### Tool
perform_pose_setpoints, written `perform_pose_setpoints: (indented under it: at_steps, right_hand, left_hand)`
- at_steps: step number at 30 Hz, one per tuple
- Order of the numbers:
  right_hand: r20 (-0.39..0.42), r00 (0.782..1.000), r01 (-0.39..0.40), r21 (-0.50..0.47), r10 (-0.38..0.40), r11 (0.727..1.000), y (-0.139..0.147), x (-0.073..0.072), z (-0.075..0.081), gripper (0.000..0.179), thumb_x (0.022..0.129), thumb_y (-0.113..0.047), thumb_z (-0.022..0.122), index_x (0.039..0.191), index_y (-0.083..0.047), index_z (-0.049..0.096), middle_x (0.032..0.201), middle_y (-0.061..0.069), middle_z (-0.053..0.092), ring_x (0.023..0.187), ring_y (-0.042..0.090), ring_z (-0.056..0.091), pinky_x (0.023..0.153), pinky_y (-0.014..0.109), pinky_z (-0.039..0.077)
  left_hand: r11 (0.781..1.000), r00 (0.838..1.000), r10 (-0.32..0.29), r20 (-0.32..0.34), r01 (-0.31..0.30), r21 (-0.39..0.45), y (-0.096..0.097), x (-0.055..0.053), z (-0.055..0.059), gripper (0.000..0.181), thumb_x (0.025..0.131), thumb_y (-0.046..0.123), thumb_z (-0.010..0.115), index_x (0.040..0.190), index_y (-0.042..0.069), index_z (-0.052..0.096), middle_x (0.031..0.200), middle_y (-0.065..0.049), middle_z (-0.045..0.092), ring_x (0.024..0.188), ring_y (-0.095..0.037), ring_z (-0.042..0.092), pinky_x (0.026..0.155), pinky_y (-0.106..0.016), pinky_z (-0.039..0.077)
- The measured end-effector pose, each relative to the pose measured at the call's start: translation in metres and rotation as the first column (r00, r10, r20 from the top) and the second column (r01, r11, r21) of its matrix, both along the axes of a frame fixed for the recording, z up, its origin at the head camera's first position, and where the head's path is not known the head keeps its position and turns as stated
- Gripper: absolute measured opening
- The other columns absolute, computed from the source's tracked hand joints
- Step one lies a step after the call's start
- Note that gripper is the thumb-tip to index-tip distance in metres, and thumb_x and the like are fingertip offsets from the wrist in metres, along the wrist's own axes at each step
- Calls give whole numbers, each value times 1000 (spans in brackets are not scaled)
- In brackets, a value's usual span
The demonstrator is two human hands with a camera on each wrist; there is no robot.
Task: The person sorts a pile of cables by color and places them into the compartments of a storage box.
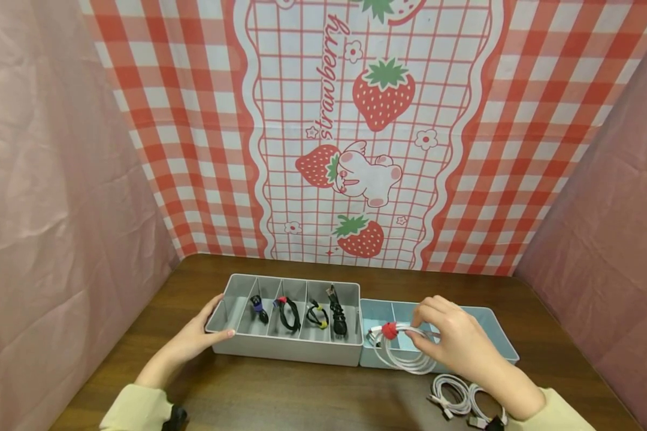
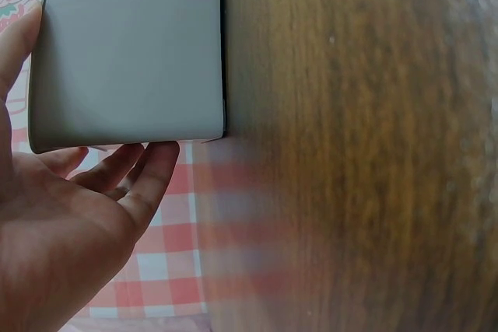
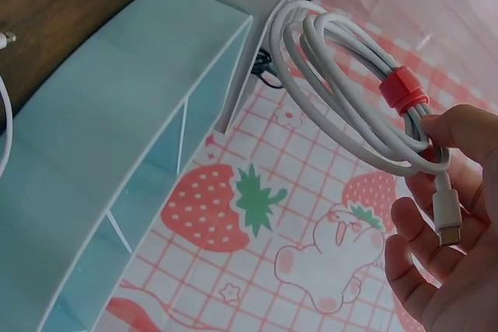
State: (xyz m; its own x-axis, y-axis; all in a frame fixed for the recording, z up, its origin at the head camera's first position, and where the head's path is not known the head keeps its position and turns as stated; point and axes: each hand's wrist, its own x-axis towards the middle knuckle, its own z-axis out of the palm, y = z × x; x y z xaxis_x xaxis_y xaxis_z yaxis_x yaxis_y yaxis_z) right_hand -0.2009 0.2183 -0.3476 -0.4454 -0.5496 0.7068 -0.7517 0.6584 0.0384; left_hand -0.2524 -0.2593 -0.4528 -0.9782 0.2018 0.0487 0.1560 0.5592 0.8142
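Note:
At the left end of a grey divided box [image 1: 280,350], my left hand [image 1: 196,336] grips the corner, thumb along the front rim and fingers against the end wall. In the left wrist view, several fingertips [image 2: 162,162] touch that wall. My right hand [image 1: 458,332] pinches a coiled white charging cable [image 3: 342,83] above the light blue divided box [image 1: 498,332]. A red strap [image 3: 403,89] binds the coil, and a USB-C plug [image 3: 447,215] sticks out near the fingers. Coiled dark cables [image 1: 288,315] lie in separate compartments of the grey box; its leftmost compartment shows no cable.
Two coiled white cables [image 1: 453,392] lie on the brown wooden table [image 1: 302,395] at the front right, partly beneath the right forearm. The two boxes stand end to end. Behind them hangs a strawberry-print cloth [image 1: 356,149], with pink cloth [image 1: 59,179] at both sides.

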Motion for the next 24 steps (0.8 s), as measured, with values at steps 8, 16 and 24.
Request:
perform_pose_setpoints:
  at_steps: [8, 16, 24]
  right_hand:
    - [-12, 1000, 9, -25, -9, 1000, 8, -6, 5, 20, 82, -35, 72, 77, -20, 60, 81, -14, 56, 74, 4, 52, 61, 19, 42]
    - [-24, 997, 74, -26, -74, 997, 14, -11, 7, 33, 89, -48, 58, 74, -18, 60, 78, -11, 57, 70, 5, 49, 57, 20, 41]
    - [-18, 979, 204, 39, -204, 978, 19, -14, 5, 28, 60, -16, 83, 75, -19, 60, 79, -10, 58, 69, 7, 50, 53, 26, 43]
  left_hand:
    - [1000, 1000, 3, 12, -3, -19, -1, -1, -1, 92, 84, 35, 70, 151, 12, 12, 151, -28, 19, 136, -47, 23, 103, -63, 25]
    - [1000, 1000, 4, 21, -4, -16, -1, 0, 0, 92, 85, 34, 70, 152, 11, 12, 152, -27, 16, 137, -47, 21, 104, -63, 23]
    - [1000, 1000, 6, 20, -6, -5, -1, 0, 0, 92, 84, 34, 70, 152, 12, 12, 151, -28, 19, 135, -46, 25, 104, -62, 25]
